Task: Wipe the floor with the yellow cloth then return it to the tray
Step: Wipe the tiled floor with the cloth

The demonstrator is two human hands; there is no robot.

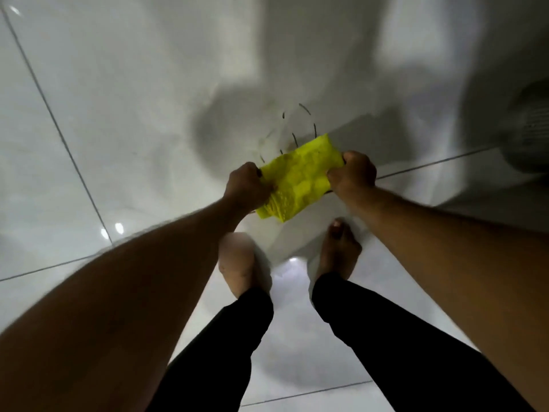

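Observation:
A folded yellow cloth [300,176] is stretched between both hands above the white tiled floor [118,114]. My left hand [245,187] grips its left end and my right hand [353,173] grips its right end. Dark curved marks [297,126] lie on the tile just beyond the cloth. Whether the cloth touches the floor I cannot tell. No tray is in view.
Two bare feet [338,248] in black trousers stand just below the cloth. A round fan-like object [531,126], blurred, sits at the right edge. Grey grout lines cross the tiles on the left and right.

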